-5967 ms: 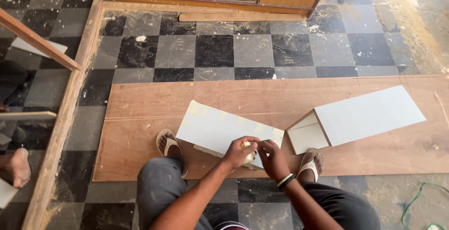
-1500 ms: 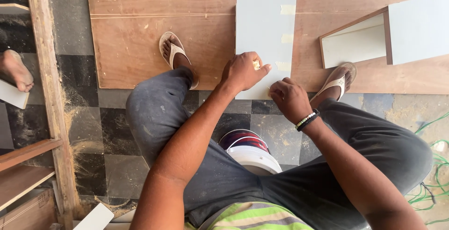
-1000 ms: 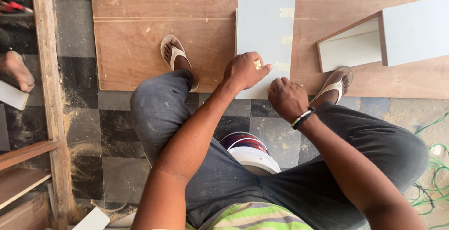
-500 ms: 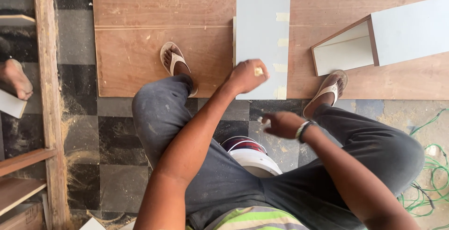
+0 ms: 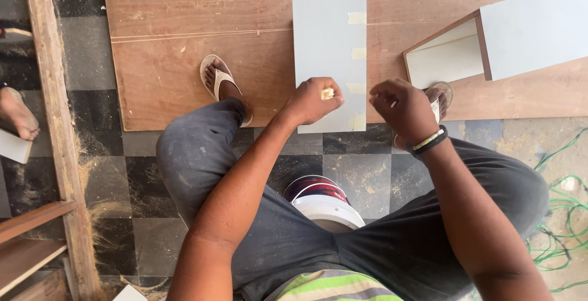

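The big plywood sheet point(image 5: 202, 50) on the checkered floor point(image 5: 110, 154) lies where it lay half a second ago, and the long pale grey panel point(image 5: 329, 44) on top of it runs away from me as before, its near end just past the sheet's edge. Strips of tape point(image 5: 356, 16) sit along its right edge. The open-ended box point(image 5: 490, 41) rests to the right, apart from the panel.

What has changed is my hands. My right hand point(image 5: 404, 108), the one with the wristband point(image 5: 429, 142), has come up from low beside my knee and now hovers just right of the panel's near corner, fingers curled in loosely; whether they pinch anything I cannot tell. I judge it is coming back for the next strip at the panel's edge.

My left hand point(image 5: 312, 100) stays at the near end of the panel, fingers clenched around a small pale yellowish bit point(image 5: 327, 93) that peeks out between them.

Six seconds ago the panel lay slanted across the sheet and both hands met at its corner; now it lies square to me. The white bucket point(image 5: 324, 206) sits between my legs, and my sandal point(image 5: 223, 83) is planted on the sheet.
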